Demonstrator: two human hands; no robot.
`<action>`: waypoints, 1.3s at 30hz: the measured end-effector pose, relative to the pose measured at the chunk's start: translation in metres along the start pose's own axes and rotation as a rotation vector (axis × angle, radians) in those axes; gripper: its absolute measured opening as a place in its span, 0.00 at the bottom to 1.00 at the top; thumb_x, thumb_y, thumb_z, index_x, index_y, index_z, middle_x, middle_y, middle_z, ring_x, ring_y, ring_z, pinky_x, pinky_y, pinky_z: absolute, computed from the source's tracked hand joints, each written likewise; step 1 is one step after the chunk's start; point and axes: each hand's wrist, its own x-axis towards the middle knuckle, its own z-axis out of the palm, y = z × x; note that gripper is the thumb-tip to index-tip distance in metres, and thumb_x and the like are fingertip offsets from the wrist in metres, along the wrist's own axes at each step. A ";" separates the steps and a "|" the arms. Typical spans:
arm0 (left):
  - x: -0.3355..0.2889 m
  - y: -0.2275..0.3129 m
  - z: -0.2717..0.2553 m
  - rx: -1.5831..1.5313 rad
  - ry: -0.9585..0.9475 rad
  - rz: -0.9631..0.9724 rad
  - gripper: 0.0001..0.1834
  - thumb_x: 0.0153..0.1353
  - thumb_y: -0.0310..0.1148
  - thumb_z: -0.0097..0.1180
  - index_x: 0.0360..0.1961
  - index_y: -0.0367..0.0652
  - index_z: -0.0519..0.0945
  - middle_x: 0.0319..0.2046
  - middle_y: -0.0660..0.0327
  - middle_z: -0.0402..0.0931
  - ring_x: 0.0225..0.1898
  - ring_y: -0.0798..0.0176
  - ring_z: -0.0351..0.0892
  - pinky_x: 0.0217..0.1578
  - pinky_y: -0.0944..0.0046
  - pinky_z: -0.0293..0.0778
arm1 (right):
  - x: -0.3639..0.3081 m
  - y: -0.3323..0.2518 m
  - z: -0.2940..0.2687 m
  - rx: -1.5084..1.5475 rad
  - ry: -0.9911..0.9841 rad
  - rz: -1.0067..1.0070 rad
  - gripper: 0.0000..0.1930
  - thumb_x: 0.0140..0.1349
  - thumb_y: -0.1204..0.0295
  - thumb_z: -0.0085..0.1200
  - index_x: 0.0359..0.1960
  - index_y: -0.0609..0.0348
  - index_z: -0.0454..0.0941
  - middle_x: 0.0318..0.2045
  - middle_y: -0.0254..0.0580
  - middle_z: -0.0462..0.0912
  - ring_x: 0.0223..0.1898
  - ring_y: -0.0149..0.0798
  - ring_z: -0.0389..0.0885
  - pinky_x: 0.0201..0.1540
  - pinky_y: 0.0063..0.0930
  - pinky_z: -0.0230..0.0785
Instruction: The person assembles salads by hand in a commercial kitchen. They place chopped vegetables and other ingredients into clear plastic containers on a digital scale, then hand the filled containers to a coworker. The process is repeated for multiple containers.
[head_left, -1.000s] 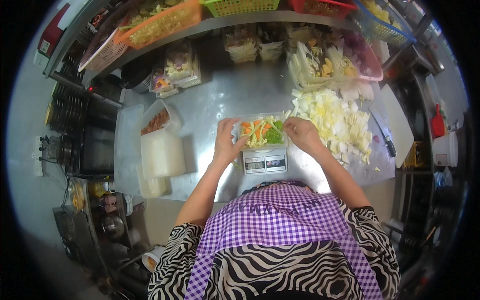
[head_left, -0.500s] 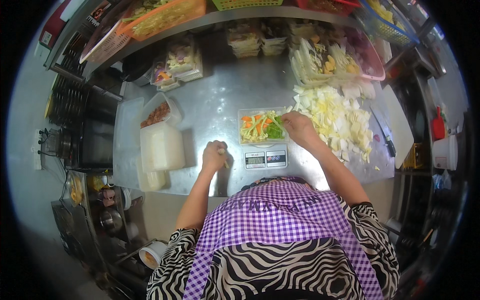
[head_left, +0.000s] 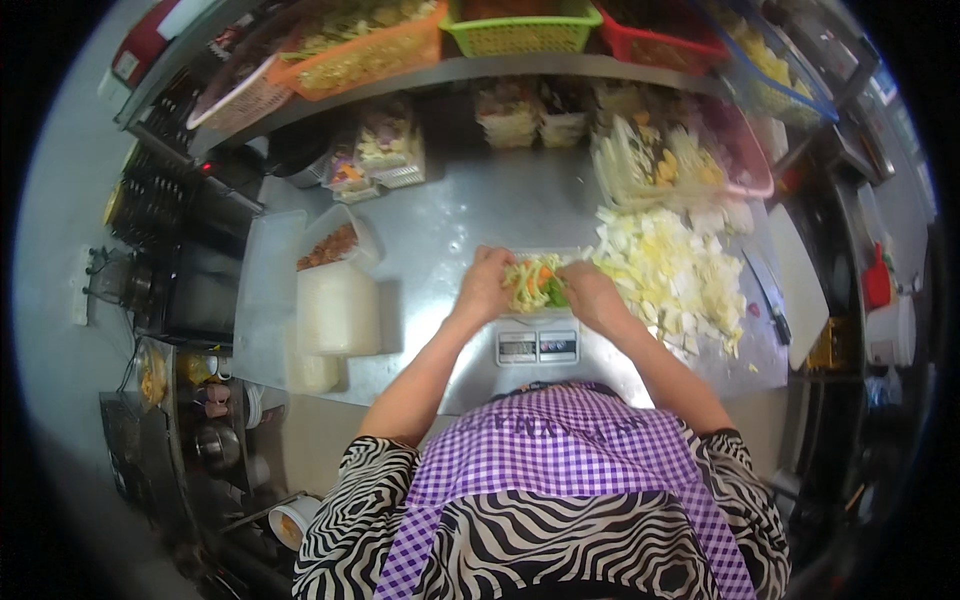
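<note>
A clear plastic container sits on a kitchen scale, with orange pieces, pale thin stalks and green leaves inside. My left hand is at the container's left side, its fingers bent over the rim. On the opposite side my right hand has curled fingers at the right rim, close to the greens; it hides that edge. Both hands look closed on the container, though fingertips are partly hidden. To the right of it lies a heap of chopped pale cabbage.
A knife and a white board lie at the right. Left are a tub of brown pieces and a whitish tub. Filled clear boxes and a pink basket stand behind. Overhead runs a shelf with a green basket.
My left hand, which pinched pale pieces over the table, has moved up and right to the container's left side. My right hand stays at the right rim. The view has shifted slightly.
</note>
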 end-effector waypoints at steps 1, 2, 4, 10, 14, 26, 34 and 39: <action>0.002 -0.006 0.008 0.024 0.041 0.014 0.17 0.49 0.21 0.59 0.42 0.44 0.76 0.42 0.53 0.70 0.36 0.52 0.78 0.40 0.57 0.76 | 0.003 -0.001 0.006 -0.056 -0.032 -0.006 0.12 0.56 0.78 0.50 0.42 0.64 0.79 0.38 0.56 0.78 0.41 0.57 0.76 0.46 0.43 0.69; 0.001 -0.007 0.013 0.050 0.043 0.028 0.16 0.50 0.21 0.59 0.41 0.44 0.76 0.42 0.52 0.69 0.37 0.48 0.77 0.41 0.55 0.76 | 0.004 -0.001 0.012 -0.113 -0.064 -0.007 0.13 0.55 0.79 0.49 0.42 0.64 0.79 0.37 0.57 0.78 0.41 0.58 0.76 0.46 0.44 0.69; 0.000 -0.012 0.031 0.066 0.054 0.078 0.15 0.50 0.22 0.59 0.41 0.44 0.76 0.43 0.50 0.69 0.39 0.41 0.75 0.43 0.51 0.75 | -0.002 0.008 0.030 -0.171 -0.024 -0.072 0.15 0.52 0.80 0.49 0.42 0.63 0.79 0.35 0.58 0.77 0.40 0.59 0.75 0.46 0.46 0.68; 0.033 0.002 -0.045 -0.011 0.145 0.103 0.18 0.50 0.25 0.60 0.44 0.44 0.77 0.42 0.55 0.73 0.40 0.52 0.76 0.41 0.57 0.75 | 0.000 -0.010 -0.007 0.033 0.045 -0.077 0.13 0.54 0.77 0.54 0.42 0.62 0.79 0.38 0.54 0.79 0.42 0.56 0.77 0.46 0.43 0.70; 0.093 0.021 -0.226 -0.034 0.751 0.321 0.08 0.50 0.25 0.57 0.34 0.41 0.80 0.36 0.54 0.77 0.40 0.52 0.78 0.42 0.57 0.74 | -0.007 -0.014 -0.047 0.162 0.129 0.055 0.12 0.56 0.76 0.56 0.43 0.61 0.80 0.40 0.51 0.81 0.41 0.50 0.80 0.39 0.36 0.74; 0.250 0.008 -0.447 0.826 -0.052 -0.361 0.32 0.58 0.54 0.52 0.60 0.48 0.73 0.62 0.53 0.68 0.64 0.54 0.66 0.61 0.60 0.63 | -0.069 0.050 -0.043 0.259 0.151 0.420 0.08 0.58 0.75 0.59 0.39 0.61 0.83 0.33 0.46 0.84 0.30 0.36 0.82 0.33 0.27 0.76; 0.278 -0.031 -0.455 1.003 0.062 -0.212 0.33 0.62 0.55 0.47 0.64 0.50 0.69 0.66 0.55 0.63 0.67 0.54 0.61 0.62 0.60 0.61 | -0.066 0.048 -0.040 0.151 0.161 0.306 0.07 0.58 0.75 0.58 0.38 0.60 0.82 0.31 0.46 0.84 0.27 0.39 0.82 0.30 0.28 0.75; 0.287 -0.060 -0.470 0.806 0.549 -0.263 0.32 0.63 0.55 0.47 0.64 0.51 0.68 0.62 0.50 0.67 0.63 0.48 0.66 0.60 0.58 0.65 | -0.064 0.038 -0.048 0.183 0.162 0.392 0.07 0.58 0.75 0.58 0.39 0.60 0.82 0.30 0.46 0.83 0.27 0.38 0.81 0.29 0.27 0.74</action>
